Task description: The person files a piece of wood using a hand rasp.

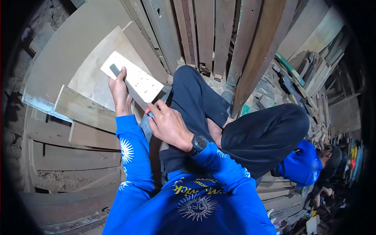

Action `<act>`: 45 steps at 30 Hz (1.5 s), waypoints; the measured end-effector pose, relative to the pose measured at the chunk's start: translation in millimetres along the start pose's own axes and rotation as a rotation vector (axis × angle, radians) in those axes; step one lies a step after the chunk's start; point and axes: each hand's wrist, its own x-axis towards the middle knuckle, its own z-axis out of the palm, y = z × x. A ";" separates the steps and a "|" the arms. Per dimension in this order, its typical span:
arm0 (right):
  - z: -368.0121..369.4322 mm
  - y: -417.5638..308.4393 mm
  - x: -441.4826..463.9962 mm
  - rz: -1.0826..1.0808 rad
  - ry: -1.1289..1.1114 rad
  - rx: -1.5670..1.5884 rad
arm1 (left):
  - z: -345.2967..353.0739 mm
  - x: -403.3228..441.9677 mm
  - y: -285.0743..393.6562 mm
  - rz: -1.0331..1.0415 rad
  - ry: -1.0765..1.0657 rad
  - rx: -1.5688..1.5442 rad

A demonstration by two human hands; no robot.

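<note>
My left hand is closed at the side of a pale wooden board dotted with small dark marks, its thumb lying on top. A long, flat grey blade lies along the board and passes under that thumb. At the blade's near end, my right hand, with a black watch on the wrist, is closed around a part showing red-orange. The fingers hide most of that part, so the exact kind of tool cannot be made out.
Large curved wooden panels and a brown plank lie at left. Upright boards stand ahead of my crossed legs. Scrap wood is heaped at right. Another person in blue is at lower right.
</note>
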 end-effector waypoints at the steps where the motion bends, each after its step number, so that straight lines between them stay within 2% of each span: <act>1: -7.4 2.0 -1.8 -0.011 -0.023 0.033 | 0.3 0.5 0.0 -0.010 0.012 -0.009; 5: -91.0 9.7 17.4 -0.201 0.189 -0.130 | -2.2 0.2 7.2 -0.023 0.005 -0.056; 7: -154.7 4.7 30.3 -0.151 0.343 -0.253 | -5.8 0.9 9.7 -0.050 0.018 -0.107; 8: -177.7 13.4 34.1 -0.053 0.497 -0.139 | -11.1 4.5 8.7 -0.065 0.028 -0.134; 9: -199.2 24.4 40.0 -0.137 0.661 -0.133 | -15.6 10.1 6.7 -0.076 0.033 -0.163; 11: -215.6 51.4 50.0 -0.054 1.013 0.049 | -25.2 13.3 3.4 -0.068 0.063 -0.155; 13: -185.1 94.0 60.1 -0.071 1.275 -0.313 | -22.2 12.9 7.4 -0.094 0.072 -0.196; 14: -147.1 134.9 61.7 -0.043 1.185 -0.527 | -29.4 20.4 1.2 -0.125 0.024 -0.211; 15: -78.3 143.8 62.7 0.209 0.956 -0.284 | -28.6 18.4 0.3 -0.122 0.018 -0.214; 16: -17.7 149.3 29.1 -0.025 0.167 -0.800 | -25.6 16.1 3.8 -0.142 0.025 -0.230; 17: 28.8 149.5 1.2 0.023 0.103 -0.617 | -23.7 14.0 6.4 -0.167 0.025 -0.242; 19: 29.6 109.2 -24.3 0.058 -0.144 -0.534 | -15.3 14.0 5.0 0.002 0.061 -0.185; 20: 20.8 97.5 -39.0 0.024 -0.356 -0.450 | -14.9 22.4 9.2 -0.031 0.042 -0.226; 21: 17.2 95.7 -63.3 -0.107 -0.415 -0.398 | -20.8 14.6 6.0 -0.119 0.028 -0.244; 22: 13.1 86.3 -87.3 -0.071 -0.500 -0.376 | -26.5 1.8 0.9 -0.180 0.029 -0.216; 24: -3.5 80.9 -87.5 -0.031 -0.638 -0.329 | -19.3 11.2 8.1 -0.171 -0.046 -0.266; 27: -18.0 80.6 -84.9 0.049 -0.640 -0.056 | -21.8 15.5 1.9 -0.151 -0.010 -0.233; 29: -37.3 69.4 -73.0 0.235 -0.672 0.127 | -21.0 13.1 3.8 -0.118 -0.015 -0.205; 31: -62.2 50.1 -59.7 0.221 -0.543 0.036 | -15.1 8.4 7.8 -0.124 0.042 -0.211; 33: -95.1 25.9 -43.2 0.076 -0.271 0.230 | -16.5 10.4 6.3 -0.117 0.011 -0.198; 35: -144.3 -34.9 -22.9 0.128 -0.265 0.457 | -20.3 13.6 3.6 -0.119 -0.019 -0.182; 36: -149.3 -49.1 -20.8 -0.084 -0.138 0.559 | -20.6 15.5 2.8 -0.124 0.005 -0.187; 37: -167.1 -64.6 -13.5 -0.259 -0.159 0.648 | -21.1 16.9 2.4 -0.127 0.026 -0.191; 38: -175.4 -90.0 -13.2 -0.249 -0.179 0.943 | -23.0 16.4 3.9 -0.183 -0.019 -0.194; 39: -170.0 -99.3 -11.4 -0.460 -0.121 1.082 | -19.3 14.0 4.9 -0.159 -0.010 -0.206; 40: -141.1 -134.0 -20.7 -0.499 0.466 1.450 | -16.8 11.4 6.6 -0.169 -0.020 -0.210; 41: -142.1 -143.4 -17.0 -0.631 0.234 1.517 | -15.8 10.1 8.3 -0.176 -0.027 -0.213; 42: -150.4 -144.5 -18.3 -0.666 0.034 1.485 | -16.6 11.6 8.2 -0.163 -0.019 -0.186; 45: -159.8 -152.0 -32.1 -0.674 -0.173 1.460 | -24.3 24.4 -0.5 -0.132 -0.025 -0.186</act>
